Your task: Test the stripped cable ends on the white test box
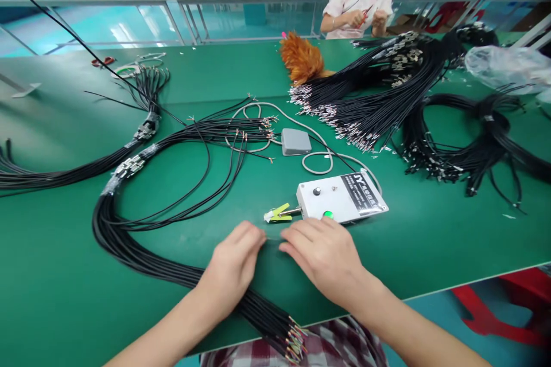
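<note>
Both palms down now: my left hand (235,261) and right hand (325,252) pinch something thin and clear, hard to tell what, beside the white control box (342,198); next, steady fingertips near the black cable bundle (142,255).

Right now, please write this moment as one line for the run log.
left hand: resting on black cable bundle | right hand: flat on green table | white control box: just beyond hands | co-worker: opposite side

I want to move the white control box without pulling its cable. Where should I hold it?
Grip the white control box across its two long edges near the middle, coming from above. It lies flat; a yellow-green clip sticks out on its left end, and the grey cable leaves behind.
</note>
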`<action>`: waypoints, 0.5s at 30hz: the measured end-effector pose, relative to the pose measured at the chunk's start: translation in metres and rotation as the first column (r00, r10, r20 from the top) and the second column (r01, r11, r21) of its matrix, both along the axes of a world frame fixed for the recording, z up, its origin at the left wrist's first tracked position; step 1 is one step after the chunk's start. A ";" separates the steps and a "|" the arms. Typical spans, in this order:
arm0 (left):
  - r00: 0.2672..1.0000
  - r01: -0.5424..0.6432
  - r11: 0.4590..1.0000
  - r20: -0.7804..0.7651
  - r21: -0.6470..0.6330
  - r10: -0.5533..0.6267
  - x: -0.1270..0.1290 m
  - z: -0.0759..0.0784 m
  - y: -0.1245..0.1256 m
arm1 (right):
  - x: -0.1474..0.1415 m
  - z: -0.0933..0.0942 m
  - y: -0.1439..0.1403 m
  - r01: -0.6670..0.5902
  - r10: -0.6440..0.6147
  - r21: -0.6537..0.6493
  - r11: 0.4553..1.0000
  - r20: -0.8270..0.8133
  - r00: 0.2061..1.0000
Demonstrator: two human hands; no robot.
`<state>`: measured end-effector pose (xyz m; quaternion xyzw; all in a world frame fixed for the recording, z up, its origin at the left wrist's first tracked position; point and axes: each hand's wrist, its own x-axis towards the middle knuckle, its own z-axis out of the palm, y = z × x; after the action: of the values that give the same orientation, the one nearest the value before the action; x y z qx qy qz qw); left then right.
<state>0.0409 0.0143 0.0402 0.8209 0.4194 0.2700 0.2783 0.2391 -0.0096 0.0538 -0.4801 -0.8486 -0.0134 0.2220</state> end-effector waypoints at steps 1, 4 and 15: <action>0.997 -0.068 0.996 0.035 -0.061 0.070 -0.003 0.001 0.005 | -0.001 0.003 0.007 0.016 -0.016 0.011 1.000 0.026 1.000; 0.970 -0.194 0.954 0.098 -0.231 0.221 -0.006 0.001 0.015 | -0.006 0.006 0.026 0.092 -0.094 0.018 0.996 0.173 0.980; 0.944 -0.205 0.902 0.168 -0.380 0.286 0.007 -0.002 0.027 | -0.006 -0.002 0.048 0.047 -0.061 0.049 0.998 0.318 0.946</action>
<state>0.0475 0.0417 0.0380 0.6618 0.5287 0.3111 0.4310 0.2335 0.0385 0.0520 -0.4901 -0.8594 -0.1140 0.0911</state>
